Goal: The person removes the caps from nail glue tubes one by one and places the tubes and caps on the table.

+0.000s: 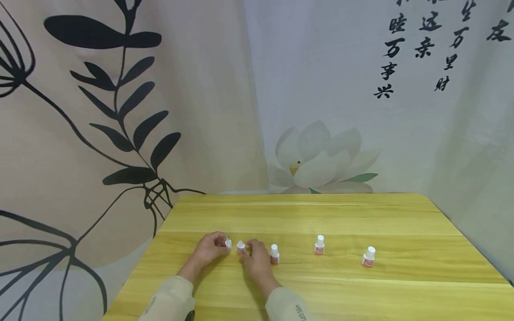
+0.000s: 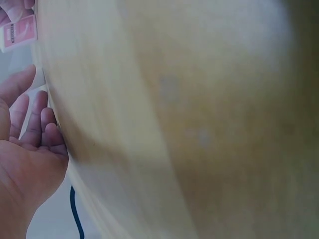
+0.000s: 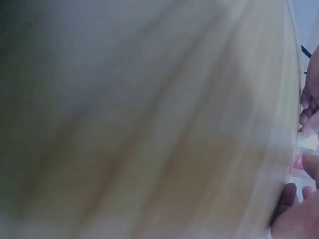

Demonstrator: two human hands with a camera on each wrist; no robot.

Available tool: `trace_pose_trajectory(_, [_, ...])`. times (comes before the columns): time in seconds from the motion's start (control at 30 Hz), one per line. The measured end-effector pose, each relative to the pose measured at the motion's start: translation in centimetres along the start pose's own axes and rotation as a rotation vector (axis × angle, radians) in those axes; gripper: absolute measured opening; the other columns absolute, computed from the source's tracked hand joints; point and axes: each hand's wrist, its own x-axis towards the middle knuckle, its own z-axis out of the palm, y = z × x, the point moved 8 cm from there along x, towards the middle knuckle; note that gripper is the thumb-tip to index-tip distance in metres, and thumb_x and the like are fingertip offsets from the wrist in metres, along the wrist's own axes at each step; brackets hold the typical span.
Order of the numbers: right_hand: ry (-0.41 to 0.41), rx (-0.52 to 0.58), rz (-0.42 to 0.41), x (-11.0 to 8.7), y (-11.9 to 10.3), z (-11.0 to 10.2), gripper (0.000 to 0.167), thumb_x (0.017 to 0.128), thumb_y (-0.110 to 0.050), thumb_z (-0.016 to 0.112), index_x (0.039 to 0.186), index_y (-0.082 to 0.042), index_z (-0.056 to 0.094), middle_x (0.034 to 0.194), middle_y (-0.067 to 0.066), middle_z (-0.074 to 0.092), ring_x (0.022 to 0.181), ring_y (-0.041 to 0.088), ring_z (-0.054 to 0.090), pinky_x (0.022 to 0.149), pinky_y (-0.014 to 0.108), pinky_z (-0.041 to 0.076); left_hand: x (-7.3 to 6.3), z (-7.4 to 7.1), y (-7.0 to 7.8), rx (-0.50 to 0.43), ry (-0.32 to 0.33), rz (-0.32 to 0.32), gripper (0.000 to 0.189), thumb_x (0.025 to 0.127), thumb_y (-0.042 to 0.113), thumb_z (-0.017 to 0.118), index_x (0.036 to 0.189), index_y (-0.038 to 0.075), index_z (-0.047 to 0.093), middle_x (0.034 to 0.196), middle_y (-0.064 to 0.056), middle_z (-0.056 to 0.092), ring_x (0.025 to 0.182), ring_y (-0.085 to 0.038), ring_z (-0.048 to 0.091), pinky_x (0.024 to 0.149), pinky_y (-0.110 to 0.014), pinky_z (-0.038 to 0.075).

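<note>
Near the left part of the table, my left hand [image 1: 212, 248] pinches a small white cap [image 1: 228, 244] between thumb and fingertips. Just right of it is a small white bottle [image 1: 241, 247] with a pink-red label, gripped by my right hand [image 1: 258, 263]. In the left wrist view the label of this bottle [image 2: 20, 33] faces the camera, beyond my left hand [image 2: 35, 144]. The right wrist view catches only part of my right hand [image 3: 299, 214] beside the pink label. A similar bottle [image 1: 275, 254] with a tall white cap stands upright right beside my right hand.
Two more capped bottles stand farther right on the wooden table [image 1: 321, 294]: one bottle [image 1: 319, 245] right of centre, another bottle [image 1: 368, 257] beyond it. A printed curtain [image 1: 209, 111] hangs behind the table's back edge.
</note>
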Motion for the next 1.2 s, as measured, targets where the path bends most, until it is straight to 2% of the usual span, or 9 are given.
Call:
trace_pose_trajectory(0.17, [-0.030,0.042,0.023,-0.3,0.0,-0.1,0.045,0.081,-0.005,0.076,0.122,0.004,0.059,0.103,0.012,0.061,0.096,0.028,0.059,0.087,0.047,0.050,-0.3,-0.2,0.3,-0.019,-0.015,0.011,0.041,0.081,0.001,0.078,0.119,-0.004,0.064,0.096,-0.009,0.065,0.089,-0.022,0.061,0.080,-0.036,0.052])
trace_pose_trajectory(0.27, [-0.051,0.043,0.017,-0.6,-0.1,0.0,0.047,0.083,-0.006,0.074,0.125,0.004,0.057,0.103,0.012,0.059,0.096,0.028,0.057,0.086,0.047,0.050,-0.4,-0.4,0.3,-0.017,-0.026,-0.003,0.045,0.082,0.004,0.078,0.123,-0.003,0.062,0.101,-0.010,0.064,0.093,-0.024,0.059,0.080,-0.038,0.052])
trace_pose_trajectory(0.47, [-0.038,0.048,0.002,-1.6,-0.4,-0.5,0.051,0.085,-0.007,0.074,0.129,0.005,0.053,0.108,0.015,0.061,0.101,0.032,0.060,0.088,0.048,0.051,-0.7,-0.8,0.9,-0.012,-0.033,0.002,0.055,0.082,0.006,0.079,0.132,-0.002,0.056,0.110,-0.014,0.062,0.101,-0.029,0.057,0.086,-0.043,0.052])
trace_pose_trajectory(0.63, [-0.030,0.069,0.002,-2.9,-1.3,-0.6,0.056,0.084,-0.009,0.076,0.132,0.006,0.050,0.113,0.018,0.062,0.103,0.035,0.061,0.087,0.049,0.053,-0.8,-1.7,1.8,-0.003,-0.010,-0.027,0.058,0.090,0.018,0.073,0.141,0.001,0.049,0.128,-0.020,0.055,0.114,-0.033,0.053,0.092,-0.048,0.049])
trace_pose_trajectory(0.8, [-0.074,0.117,-0.015,-4.1,-2.9,-1.0,0.053,0.088,-0.012,0.074,0.133,0.004,0.052,0.122,0.018,0.060,0.107,0.036,0.059,0.087,0.047,0.053,-0.6,-2.8,3.1,-0.044,0.037,-0.028,0.060,0.095,0.029,0.067,0.145,0.005,0.045,0.137,-0.022,0.048,0.120,-0.035,0.050,0.094,-0.048,0.048])
trace_pose_trajectory(1.0, [-0.110,0.113,-0.092,-4.9,-4.9,-3.0,0.046,0.095,-0.018,0.067,0.133,0.003,0.052,0.125,0.016,0.059,0.106,0.028,0.057,0.084,0.042,0.054,-0.8,-3.8,5.0,-0.092,0.051,0.004,0.060,0.097,0.035,0.063,0.146,0.007,0.042,0.137,-0.017,0.048,0.124,-0.031,0.047,0.101,-0.048,0.043])
trace_pose_trajectory(1.2, [-0.047,0.087,-0.138,-4.5,-5.2,-6.7,0.042,0.097,-0.020,0.065,0.131,0.002,0.055,0.117,0.009,0.060,0.100,0.020,0.058,0.081,0.033,0.054,-0.8,-3.2,7.1,-0.125,0.041,0.064,0.057,0.098,0.035,0.062,0.145,0.008,0.045,0.134,-0.014,0.053,0.126,-0.030,0.047,0.106,-0.050,0.039])
